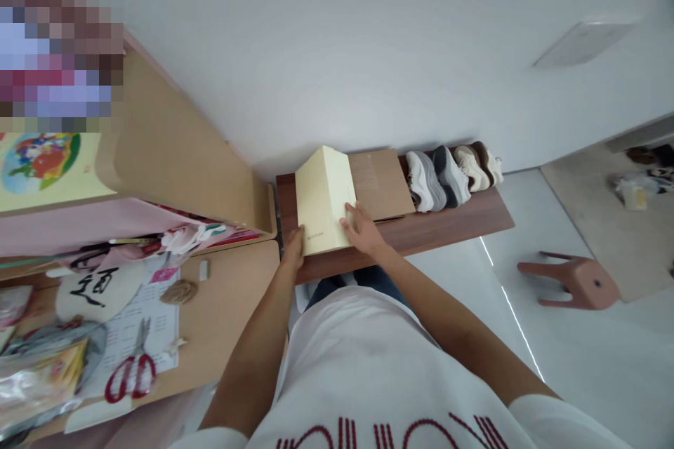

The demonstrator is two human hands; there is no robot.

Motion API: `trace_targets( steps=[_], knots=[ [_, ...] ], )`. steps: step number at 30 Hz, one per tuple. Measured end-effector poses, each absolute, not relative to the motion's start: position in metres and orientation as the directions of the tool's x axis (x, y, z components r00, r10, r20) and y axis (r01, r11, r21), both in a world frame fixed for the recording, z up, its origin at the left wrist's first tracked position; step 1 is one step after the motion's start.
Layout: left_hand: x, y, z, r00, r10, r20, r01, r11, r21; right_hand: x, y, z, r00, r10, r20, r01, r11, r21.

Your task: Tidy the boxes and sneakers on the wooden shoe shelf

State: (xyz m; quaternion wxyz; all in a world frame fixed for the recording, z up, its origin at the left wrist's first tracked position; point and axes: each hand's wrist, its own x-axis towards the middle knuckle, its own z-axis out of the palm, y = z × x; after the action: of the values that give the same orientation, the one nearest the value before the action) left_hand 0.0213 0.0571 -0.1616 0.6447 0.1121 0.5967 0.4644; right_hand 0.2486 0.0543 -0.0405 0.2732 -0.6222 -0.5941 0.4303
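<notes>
1. The pale yellow box [324, 203] is over the left part of the brown wooden surface [453, 224], close to the wall [368, 49]. Two of its faces are visible, and small dark printing is near its lower edge. I cannot tell if its bottom fully rests.
2. The left hand [293, 247] is grasping the box at its near left corner; part of its fingers is hidden.
3. The right hand [363, 230] has its fingers released and spread, and their tips touch the right face of the box.
4. Just to the right of it there is a brown cardboard box [382, 186], lying on the same surface.
5. After this comes a row of shoes [453, 177], in white, grey, cream and brown colours.
6. To the left is a light wooden desk [226, 309], where red-handled scissors [137, 365] lie partly upon printed paper [163, 323], near a plastic bag [47, 379].
7. Far to the right, a pinkish-brown stool [587, 283] is on the pale floor [474, 280].
</notes>
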Motion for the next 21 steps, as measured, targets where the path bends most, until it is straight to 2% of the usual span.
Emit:
trace_targets(
  steps=[5,13,21],
  knots=[
    [0.008,0.048,-0.133,-0.232,0.776,-0.587,-0.494,0.426,0.758,0.245,0.064,-0.041,-0.091,0.944,-0.318,0.442,-0.248,-0.862],
    [0.003,0.046,-0.107,-0.392,0.796,-0.462,-0.434,0.283,0.855,0.232,0.078,-0.053,-0.246,0.917,-0.314,0.303,-0.235,-0.923],
    [0.01,0.049,-0.111,-0.395,0.831,-0.392,-0.389,0.235,0.891,0.228,0.084,-0.078,-0.256,0.913,-0.317,0.272,-0.246,-0.93]
  ],
)
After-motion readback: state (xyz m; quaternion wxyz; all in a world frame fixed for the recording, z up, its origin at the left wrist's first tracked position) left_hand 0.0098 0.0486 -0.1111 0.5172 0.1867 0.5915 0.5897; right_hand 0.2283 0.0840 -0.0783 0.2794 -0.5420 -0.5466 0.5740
